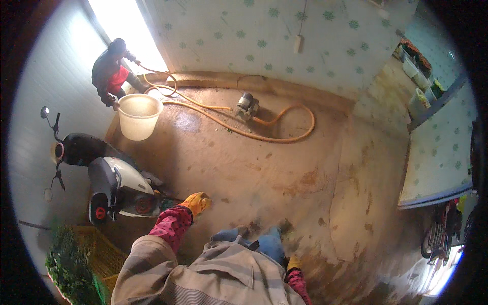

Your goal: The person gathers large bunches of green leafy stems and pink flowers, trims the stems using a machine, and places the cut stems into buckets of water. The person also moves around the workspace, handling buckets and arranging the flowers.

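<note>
My left hand point(197, 203), in an orange-yellow glove below a red dotted sleeve cover, is raised in front of me at the left, its fingers curled; whether it holds anything is unclear. Low beside my body hangs my right hand point(294, 262), in a similar glove and mostly hidden by the jacket. Past my left hand stands a black and white electric scooter point(127, 179). Farther off, a person point(110, 72) holds the rim of a large whitish plastic tub point(139, 118) and an orange hose point(213, 114). A pump point(247, 106) joined to the hose sits on the floor.
A yellow plastic crate point(103, 248) and a heap of leafy greens point(68, 263) are at the lower left. The wet, stained floor point(274, 164) spreads ahead. White containers point(417, 76) stand behind a low partition point(436, 164) at the right, with a parked vehicle point(438, 236) below it.
</note>
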A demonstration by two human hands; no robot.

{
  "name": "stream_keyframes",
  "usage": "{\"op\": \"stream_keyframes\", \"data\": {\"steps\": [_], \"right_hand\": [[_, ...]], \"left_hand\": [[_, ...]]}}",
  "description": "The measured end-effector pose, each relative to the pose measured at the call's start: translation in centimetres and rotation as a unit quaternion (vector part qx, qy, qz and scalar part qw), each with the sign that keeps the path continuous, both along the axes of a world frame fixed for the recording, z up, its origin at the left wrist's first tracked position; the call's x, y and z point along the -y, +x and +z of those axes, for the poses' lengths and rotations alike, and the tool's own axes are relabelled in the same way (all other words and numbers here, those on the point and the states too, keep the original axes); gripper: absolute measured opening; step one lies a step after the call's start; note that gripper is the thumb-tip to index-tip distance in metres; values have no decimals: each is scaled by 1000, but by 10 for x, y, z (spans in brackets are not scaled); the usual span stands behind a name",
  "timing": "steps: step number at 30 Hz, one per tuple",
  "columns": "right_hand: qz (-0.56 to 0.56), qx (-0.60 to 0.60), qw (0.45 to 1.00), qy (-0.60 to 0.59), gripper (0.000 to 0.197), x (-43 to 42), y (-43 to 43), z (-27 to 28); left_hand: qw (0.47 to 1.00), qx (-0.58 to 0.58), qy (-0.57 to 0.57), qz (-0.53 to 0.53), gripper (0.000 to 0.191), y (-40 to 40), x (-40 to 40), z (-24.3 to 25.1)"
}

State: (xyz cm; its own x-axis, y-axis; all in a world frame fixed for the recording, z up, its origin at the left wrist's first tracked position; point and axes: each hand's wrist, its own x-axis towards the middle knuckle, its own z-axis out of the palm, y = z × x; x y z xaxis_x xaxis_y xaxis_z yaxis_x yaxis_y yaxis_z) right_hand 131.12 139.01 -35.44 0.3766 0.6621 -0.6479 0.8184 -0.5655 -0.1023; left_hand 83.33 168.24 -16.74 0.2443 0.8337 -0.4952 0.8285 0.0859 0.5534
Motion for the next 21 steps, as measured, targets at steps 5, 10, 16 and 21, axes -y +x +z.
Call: {"op": "stream_keyframes", "data": {"steps": [5, 10, 16, 21], "right_hand": [[-157, -41, 986, 33, 45, -58, 81, -31], [-11, -26, 998, 48, 39, -128, 204, -49], [189, 65, 979, 24, 34, -212, 327, -35], [-587, -387, 697, 140, 24, -266, 339, -28]], "left_hand": [[991, -47, -90, 83, 32, 66, -8, -22], [961, -160, -218, 51, 38, 150, 19, -6], [954, -63, -216, 199, 40, 223, 20, 18], [971, -90, -203, 89, 34, 237, -8, -11]]}}
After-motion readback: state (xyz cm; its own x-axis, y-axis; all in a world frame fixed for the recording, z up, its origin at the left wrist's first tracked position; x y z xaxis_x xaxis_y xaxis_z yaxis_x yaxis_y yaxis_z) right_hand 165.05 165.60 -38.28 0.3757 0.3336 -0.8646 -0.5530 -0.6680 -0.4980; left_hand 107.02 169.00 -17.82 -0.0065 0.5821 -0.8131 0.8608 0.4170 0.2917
